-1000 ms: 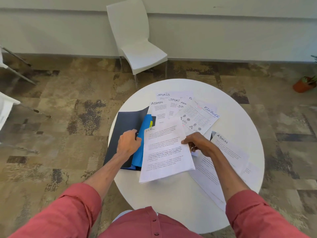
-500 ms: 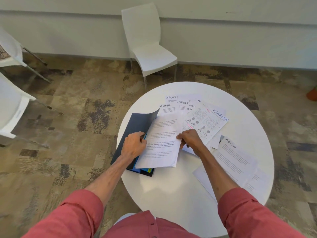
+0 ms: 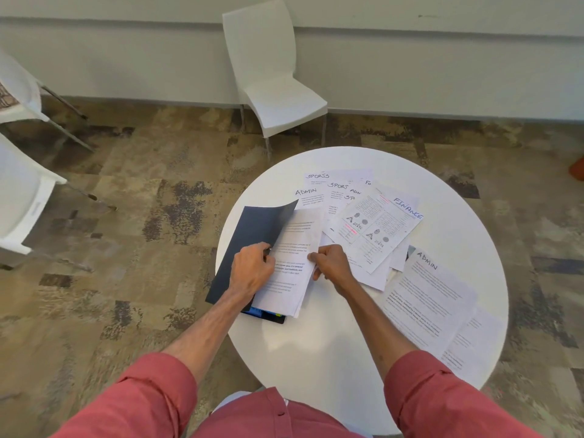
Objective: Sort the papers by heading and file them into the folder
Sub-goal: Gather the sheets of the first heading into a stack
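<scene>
Going left to right: the dark folder (image 3: 249,235) is lying open on the left side of the counter (image 3: 331,352), with its cover curling up. The left grip (image 3: 251,268) is curling round the cover's edge and holding it lifted. The right grip (image 3: 331,263) is pinching the right edge of a printed sheet (image 3: 292,263) that's sitting inside the folder, top tucked under the cover, so I can't read its heading.

Further right, everything else is waiting loose: the SPORTS pages (image 3: 316,177) and an ADMIN one fanned at the back, the FINANCE sheet (image 3: 376,229) on top of that pile, and another ADMIN sheet (image 3: 426,295) over by the right rim. So I'm guessing this is early going, with one sheet going in and most of the filing left.

Compared with a second ago, the sheet is sliding left and deeper under the cover. The blue divider (image 3: 254,312) that was showing plainly is now just peeking out at the bottom.
</scene>
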{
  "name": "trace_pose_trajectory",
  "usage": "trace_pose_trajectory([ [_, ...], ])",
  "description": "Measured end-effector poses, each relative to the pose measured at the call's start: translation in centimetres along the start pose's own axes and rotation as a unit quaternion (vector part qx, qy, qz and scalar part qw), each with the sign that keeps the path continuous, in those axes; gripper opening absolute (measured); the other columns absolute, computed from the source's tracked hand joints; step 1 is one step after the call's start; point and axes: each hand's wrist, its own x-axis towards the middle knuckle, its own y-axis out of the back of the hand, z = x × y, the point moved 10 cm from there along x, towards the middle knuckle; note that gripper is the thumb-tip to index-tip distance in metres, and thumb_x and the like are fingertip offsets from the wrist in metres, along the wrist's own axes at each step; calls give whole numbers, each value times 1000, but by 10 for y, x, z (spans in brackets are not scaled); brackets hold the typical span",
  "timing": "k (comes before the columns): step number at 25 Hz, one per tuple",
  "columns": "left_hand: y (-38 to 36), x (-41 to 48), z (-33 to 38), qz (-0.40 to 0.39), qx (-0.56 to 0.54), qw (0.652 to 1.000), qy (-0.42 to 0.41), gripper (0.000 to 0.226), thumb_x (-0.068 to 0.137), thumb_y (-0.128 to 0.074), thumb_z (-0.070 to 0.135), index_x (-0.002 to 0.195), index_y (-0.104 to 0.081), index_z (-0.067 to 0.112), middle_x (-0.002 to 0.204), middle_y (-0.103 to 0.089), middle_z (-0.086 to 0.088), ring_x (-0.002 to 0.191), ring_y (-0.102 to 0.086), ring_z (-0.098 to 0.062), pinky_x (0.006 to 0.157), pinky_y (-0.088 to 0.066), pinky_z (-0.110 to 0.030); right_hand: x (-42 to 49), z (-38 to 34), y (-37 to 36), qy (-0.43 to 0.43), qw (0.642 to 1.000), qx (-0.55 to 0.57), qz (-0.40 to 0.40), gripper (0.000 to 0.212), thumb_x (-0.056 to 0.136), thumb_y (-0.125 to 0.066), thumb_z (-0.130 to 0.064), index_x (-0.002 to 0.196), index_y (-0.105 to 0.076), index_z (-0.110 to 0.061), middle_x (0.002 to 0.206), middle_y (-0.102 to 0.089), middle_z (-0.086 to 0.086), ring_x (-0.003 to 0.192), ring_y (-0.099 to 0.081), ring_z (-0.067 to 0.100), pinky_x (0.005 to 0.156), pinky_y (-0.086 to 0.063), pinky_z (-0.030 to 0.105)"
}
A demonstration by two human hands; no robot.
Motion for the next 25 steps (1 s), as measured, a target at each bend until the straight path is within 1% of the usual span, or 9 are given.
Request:
trace_pose_trajectory([
  [3, -4, -3, 1, -4, -3, 1000, -8, 20, 97, -65, 22, 108, -77, 11, 95, -79, 0, 82, -74, -17, 72, -56, -26, 2, -7, -21, -5, 1000, -8, -3, 31, 80, -63, -27, 85, -72, 1, 69, -77, 13, 55, -75, 27, 57, -42, 30],
  [5, -4, -4, 4, 3, -2, 1000, -12, 19, 97, -65, 22, 107, -77, 11, 97, -79, 0, 82, -73, -15, 71, -51, -22, 5, -12, -34, -11, 1000, -18, -8, 32, 80, -63, -29, 85, -69, 2, 67, -75, 15, 54, -75, 27, 56, -43, 30],
  [7, -7, -3, 5, 7, -6, 1000, -20, 18, 97, -65, 25, 106, -76, 13, 96, -78, 1, 78, -69, -11, 71, -57, -24, 7, -18, -46, -7, 999, -37, -13, 31, 80, -64, -29, 77, -61, 1, 62, -70, 17, 50, -73, 25, 55, -46, 34],
  [10, -10, -1, 8, 6, -20, 999, -31, 21, 98, -66, 27, 111, -77, 14, 96, -79, 0, 77, -67, -9, 79, -65, -32, 10, -28, -59, 4, 998, -61, -18, 27, 85, -67, -30, 68, -49, -18, 60, -55, 7, 49, -73, 23, 62, -56, 44],
  [12, -10, 0, 10, 13, -29, 999, -34, 26, 99, -67, 27, 118, -77, 12, 103, -80, -3, 85, -73, -12, 85, -65, -31, 15, -28, -64, 6, 997, -81, -18, 35, 90, -68, -35, 67, -46, -21, 60, -57, 4, 51, -73, 24, 67, -60, 45],
  [15, -9, 1, 11, 23, -34, 999, -34, 28, 100, -66, 26, 121, -77, 10, 107, -81, -5, 91, -76, -16, 84, -60, -25, 20, -21, -57, -5, 996, -90, 19, 45, 91, -65, -53, 65, -52, -19, 63, -70, 6, 54, -71, 23, 66, -60, 41],
  [19, -14, 1, 9, 12, -34, 999, -34, 30, 101, -68, 28, 123, -76, 9, 112, -81, -6, 94, -78, -18, 84, -59, -27, 23, -13, -44, -22, 988, -130, 74, 38, 92, -63, -42, 65, -60, -15, 66, -71, 3, 67, -73, 26, 73, -61, 37],
  [23, -22, 0, 12, -2, -24, 999, -45, 27, 101, -65, 28, 119, -76, 10, 105, -80, -6, 90, -75, -16, 84, -63, -30, 31, -20, -52, -7, 984, -160, 72, 40, 98, -63, -36, 63, -55, -19, 69, -69, 0, 72, -74, 29, 73, -61, 38],
  [25, -28, -1, 11, -13, -21, 999, -49, 28, 102, -65, 30, 119, -75, 10, 104, -79, -6, 89, -75, -16, 80, -60, -26, 34, -21, -56, -5, 984, -165, 73, 40, 99, -63, -34, 63, -55, -21, 72, -70, 2, 75, -73, 29, 74, -61, 41],
])
